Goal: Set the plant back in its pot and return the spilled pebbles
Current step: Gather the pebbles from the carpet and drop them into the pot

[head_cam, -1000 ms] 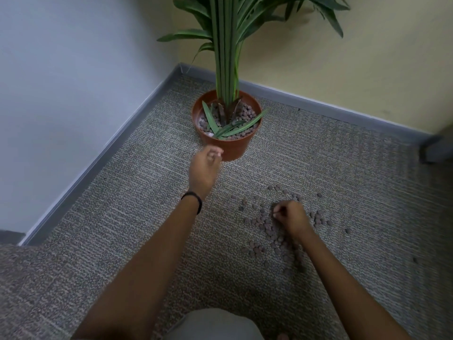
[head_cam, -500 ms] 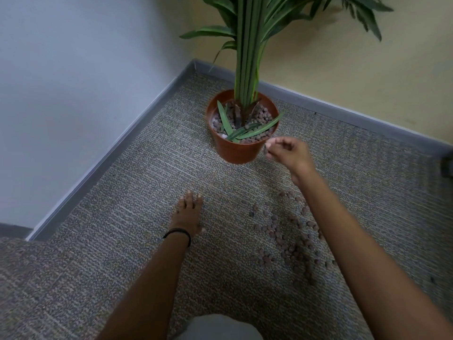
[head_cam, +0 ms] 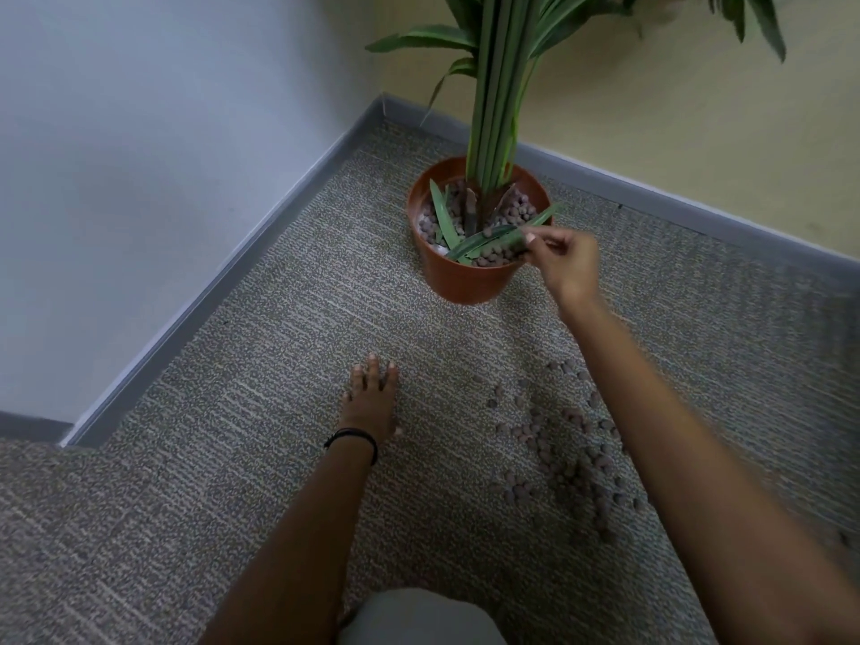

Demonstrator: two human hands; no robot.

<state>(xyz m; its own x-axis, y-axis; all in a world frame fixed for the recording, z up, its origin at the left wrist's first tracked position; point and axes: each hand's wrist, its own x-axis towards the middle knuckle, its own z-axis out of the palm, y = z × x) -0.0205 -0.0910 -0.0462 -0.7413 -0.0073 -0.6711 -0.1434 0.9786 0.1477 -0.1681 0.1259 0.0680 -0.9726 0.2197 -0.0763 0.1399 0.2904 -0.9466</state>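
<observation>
The green plant (head_cam: 493, 109) stands upright in the terracotta pot (head_cam: 465, 279) in the corner, with brown pebbles around its stems. My right hand (head_cam: 565, 263) reaches over the pot's right rim, its fingertips pinched together on pebbles that the fingers mostly hide. My left hand (head_cam: 372, 402) rests flat on the carpet, fingers straight, holding nothing. Several spilled pebbles (head_cam: 572, 453) lie scattered on the carpet to its right, partly under my right forearm.
The grey carpet (head_cam: 232, 458) meets a grey baseboard (head_cam: 223, 281) along the left wall and the back wall. Long leaves hang over the pot's rim. My knee in light cloth (head_cam: 419, 616) shows at the bottom edge.
My right hand rose from the spilled pebbles and moved to the pot's rim. My left hand came back from the pot and settled flat on the carpet.
</observation>
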